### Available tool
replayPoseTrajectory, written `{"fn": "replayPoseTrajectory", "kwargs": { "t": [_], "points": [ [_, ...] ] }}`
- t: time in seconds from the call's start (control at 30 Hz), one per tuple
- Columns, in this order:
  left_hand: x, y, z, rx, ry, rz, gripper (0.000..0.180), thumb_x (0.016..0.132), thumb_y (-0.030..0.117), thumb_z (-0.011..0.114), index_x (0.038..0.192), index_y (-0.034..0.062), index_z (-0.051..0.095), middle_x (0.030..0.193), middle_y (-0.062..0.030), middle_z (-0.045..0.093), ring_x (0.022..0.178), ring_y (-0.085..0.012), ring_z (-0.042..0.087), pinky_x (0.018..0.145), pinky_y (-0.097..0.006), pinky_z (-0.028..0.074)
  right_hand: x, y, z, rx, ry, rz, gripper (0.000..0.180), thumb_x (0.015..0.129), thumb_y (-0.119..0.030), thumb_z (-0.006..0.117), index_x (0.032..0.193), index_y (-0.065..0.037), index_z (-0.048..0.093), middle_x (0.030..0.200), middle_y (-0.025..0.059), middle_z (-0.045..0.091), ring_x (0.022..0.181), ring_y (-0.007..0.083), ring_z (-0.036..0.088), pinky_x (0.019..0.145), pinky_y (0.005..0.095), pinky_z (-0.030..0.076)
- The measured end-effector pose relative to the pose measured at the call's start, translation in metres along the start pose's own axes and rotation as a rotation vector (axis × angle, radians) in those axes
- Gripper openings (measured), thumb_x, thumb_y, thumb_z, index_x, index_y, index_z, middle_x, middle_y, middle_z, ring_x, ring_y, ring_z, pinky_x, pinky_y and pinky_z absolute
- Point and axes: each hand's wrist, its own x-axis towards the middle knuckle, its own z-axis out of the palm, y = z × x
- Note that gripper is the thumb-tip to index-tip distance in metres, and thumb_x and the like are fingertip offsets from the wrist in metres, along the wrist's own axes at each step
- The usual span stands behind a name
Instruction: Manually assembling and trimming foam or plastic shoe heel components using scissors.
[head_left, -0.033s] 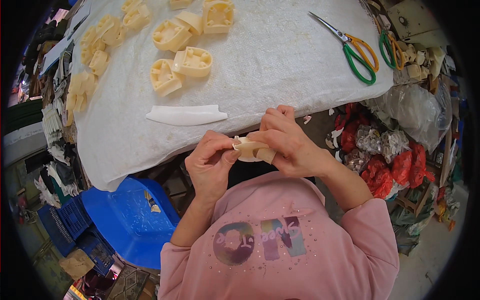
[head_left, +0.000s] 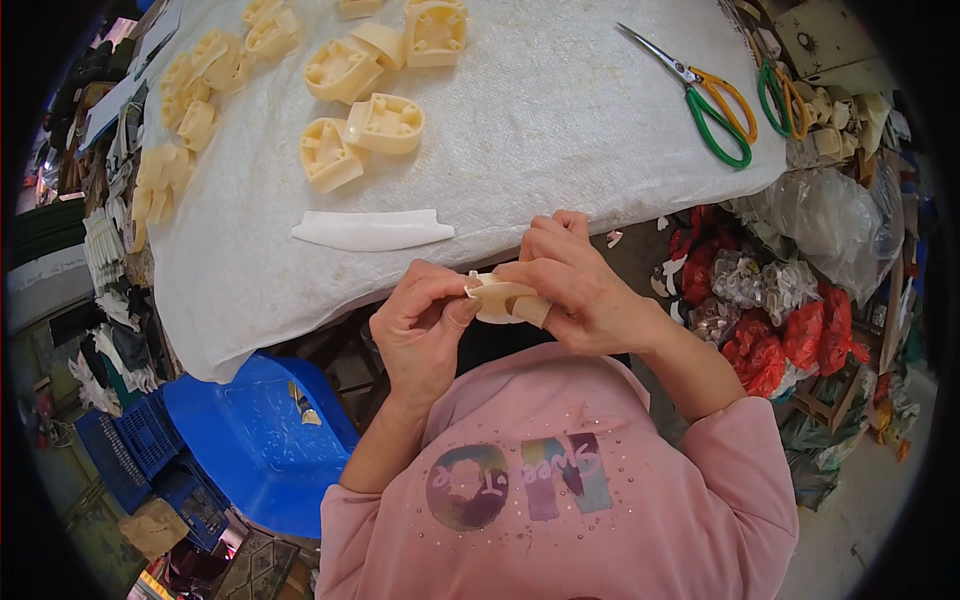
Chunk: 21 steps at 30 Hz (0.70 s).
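Note:
Between my two hands, just off the table's near edge, is a cream-coloured moulded plastic piece with a curved wall. My left hand pinches its left end between thumb and fingers. The other end is gripped by my right hand, whose fingers cover part of it. A flat white curved strip lies on the table a little beyond my left hand. Farther off sit several hollow cream plastic pieces with inner posts, among them one rounded piece leaning against another.
White woven sheeting covers the table. Scissors with green and yellow handles lie at the far right, a second pair beyond them. A blue plastic basin stands low at the left. Red and clear plastic bags crowd the right side.

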Motion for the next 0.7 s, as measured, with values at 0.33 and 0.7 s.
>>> {"fn": "replayPoseTrajectory", "kwargs": {
  "t": [0.33, 0.7],
  "points": [
    [0.013, 0.007, 0.007, 0.506, -0.056, 0.318, 0.007, 0.08, 0.004, 0.067, 0.08, -0.0005, 0.061, 0.073, -0.01, 0.058, 0.065, -0.0224, 0.051, 0.058, -0.029, 0.041, 0.001, 0.001, -0.008, -0.036, -0.028, 0.007, 0.028, 0.067, -0.003, 0.059, 0.094, -0.008, 0.059, 0.078, 0.0062, 0.044, 0.08, 0.0237, 0.045, 0.076, 0.0377, 0.027],
    [0.014, -0.006, 0.012, 0.247, -0.035, 0.352, 0.018, 0.085, 0.002, 0.057, 0.07, 0.001, 0.049, 0.064, -0.0053, 0.046, 0.059, -0.0146, 0.039, 0.055, -0.026, 0.032, 0.001, 0.0, -0.008, -0.017, -0.066, -0.002, 0.033, 0.058, 0.003, 0.054, 0.088, -0.009, 0.058, 0.075, 0.0059, 0.043, 0.077, 0.0226, 0.044, 0.074, 0.0375, 0.025]
  ]
}}
